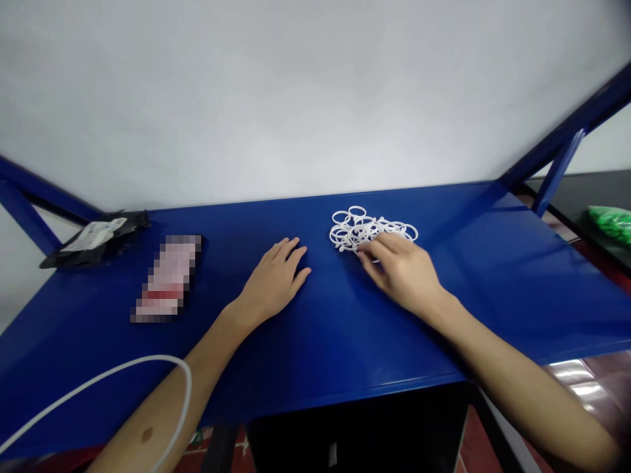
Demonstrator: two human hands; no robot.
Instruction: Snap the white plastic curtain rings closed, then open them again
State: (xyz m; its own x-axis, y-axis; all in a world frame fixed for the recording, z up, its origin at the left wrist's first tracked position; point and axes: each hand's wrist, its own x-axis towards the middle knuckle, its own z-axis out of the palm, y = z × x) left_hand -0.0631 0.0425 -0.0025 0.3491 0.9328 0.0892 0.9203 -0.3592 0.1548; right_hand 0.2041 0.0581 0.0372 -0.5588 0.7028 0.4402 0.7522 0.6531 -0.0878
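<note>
A heap of thin white rings, some with small knobs on them, lies on the blue table right of the middle. My right hand is at the near edge of the heap. Its thumb and forefinger are pinched together on a white ring, which the fingers partly cover. My left hand rests palm down on the tabletop, fingers spread, with nothing in it. It lies to the left of the heap, apart from it.
A black plastic packet with a white label lies at the far left. Beside it is a blurred-out phone-shaped object. A white cable loops over my left forearm. Blue frame bars rise at both ends; a green bag sits at far right.
</note>
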